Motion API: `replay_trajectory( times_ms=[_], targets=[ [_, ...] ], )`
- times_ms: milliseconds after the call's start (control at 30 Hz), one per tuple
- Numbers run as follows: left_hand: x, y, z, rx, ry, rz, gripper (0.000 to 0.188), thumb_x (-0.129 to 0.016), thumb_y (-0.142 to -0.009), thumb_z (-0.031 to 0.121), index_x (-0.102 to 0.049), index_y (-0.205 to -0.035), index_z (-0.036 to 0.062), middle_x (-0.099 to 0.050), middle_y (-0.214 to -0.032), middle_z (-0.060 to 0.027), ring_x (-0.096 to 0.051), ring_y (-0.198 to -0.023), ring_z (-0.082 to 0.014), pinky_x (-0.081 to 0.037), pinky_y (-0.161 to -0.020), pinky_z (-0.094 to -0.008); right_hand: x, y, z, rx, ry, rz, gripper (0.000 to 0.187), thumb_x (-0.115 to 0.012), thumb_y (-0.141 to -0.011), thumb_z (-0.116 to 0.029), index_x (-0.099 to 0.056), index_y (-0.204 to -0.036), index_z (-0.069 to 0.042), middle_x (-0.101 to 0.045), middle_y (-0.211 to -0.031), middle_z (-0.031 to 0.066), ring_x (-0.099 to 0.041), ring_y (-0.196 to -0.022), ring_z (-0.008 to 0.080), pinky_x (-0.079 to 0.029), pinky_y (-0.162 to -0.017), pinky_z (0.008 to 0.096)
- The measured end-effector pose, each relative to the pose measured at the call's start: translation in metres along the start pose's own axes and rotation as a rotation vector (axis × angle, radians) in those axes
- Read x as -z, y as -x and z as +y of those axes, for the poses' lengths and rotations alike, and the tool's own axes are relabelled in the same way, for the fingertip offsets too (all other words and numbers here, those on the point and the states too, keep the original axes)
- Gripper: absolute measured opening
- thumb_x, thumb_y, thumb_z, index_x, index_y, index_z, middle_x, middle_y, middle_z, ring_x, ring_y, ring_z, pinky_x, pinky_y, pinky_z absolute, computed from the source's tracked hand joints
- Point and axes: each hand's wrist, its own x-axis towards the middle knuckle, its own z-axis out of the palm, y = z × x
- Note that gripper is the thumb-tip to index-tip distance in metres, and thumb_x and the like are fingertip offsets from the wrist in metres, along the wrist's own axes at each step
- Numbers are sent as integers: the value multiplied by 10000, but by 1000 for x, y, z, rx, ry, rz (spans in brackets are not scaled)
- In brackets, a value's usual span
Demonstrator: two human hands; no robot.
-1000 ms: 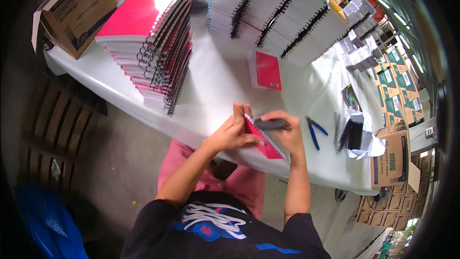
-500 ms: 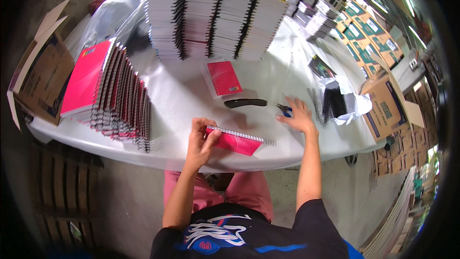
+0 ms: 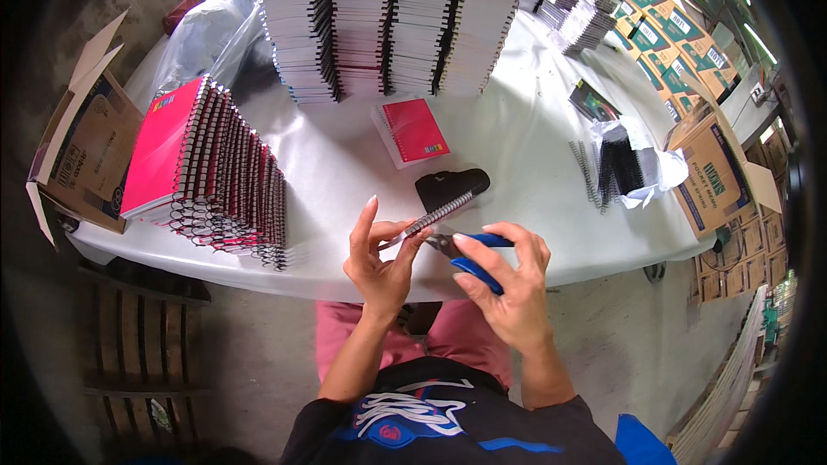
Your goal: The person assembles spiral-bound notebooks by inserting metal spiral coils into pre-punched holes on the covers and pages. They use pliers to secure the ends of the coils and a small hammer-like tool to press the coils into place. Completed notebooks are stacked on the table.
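My left hand (image 3: 379, 274) grips a small red spiral notebook (image 3: 441, 212), tilted so that mainly its coil edge shows and its cover is mostly out of sight. Blue-handled cutting pliers (image 3: 479, 276) are in my right hand (image 3: 517, 297), fingers around the two spread handles. The plier jaws sit at the near end of the coil, beside my left fingertips; whether they bite the wire cannot be made out. Just beyond the notebook lies a black object (image 3: 452, 185) of unclear kind. Farther back, another red spiral notebook (image 3: 413, 131) lies flat on loose sheets.
A leaning stack of red spiral notebooks (image 3: 198, 172) stands at left, near an open carton (image 3: 90, 151). Tall notebook piles (image 3: 362, 30) line the back. Black coils (image 3: 622, 168) lie in white wrapping at right, beside another carton (image 3: 711, 176). The white-covered table (image 3: 345, 181) has a curved front edge.
My right hand has picked up the pliers from the table and brought them left to the notebook. My left hand has turned the notebook edge-on. The black object looks wider now.
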Motion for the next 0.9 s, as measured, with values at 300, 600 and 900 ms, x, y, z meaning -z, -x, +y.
replay_trajectory(
  times_ms=[300,600,900],
  targets=[
    [0,0,2,-161,-51,-2,770,-720,-690,-99,-333,-1349,-8,-615,-814,-82,-616,-774,-167,-536,-710,-287,-6,-2,-5,-67,-122,-61,331,-624,-833,-341,-628,-1131,-197,-520,-1064,106,-509,-998,276,-332,-936,450],
    [3,6,-3,-293,-144,32,763,-727,-663,-132,-355,-1317,-4,-600,-827,-84,-596,-782,-158,-533,-729,-286,-24,14,4,-376,-871,-305,334,-507,-927,-307,-570,-1172,-90,-557,-1026,142,-558,-954,268,-442,-793,354],
    [8,-20,23,89,212,272,491,-687,-797,13,-446,-1224,30,-496,-953,-38,-496,-799,-91,-428,-743,-210,-29,40,102,-438,540,-153,485,-472,-903,-449,-476,-1292,-158,-481,-1227,138,-467,-1130,311,-333,-966,441]
  ],
)
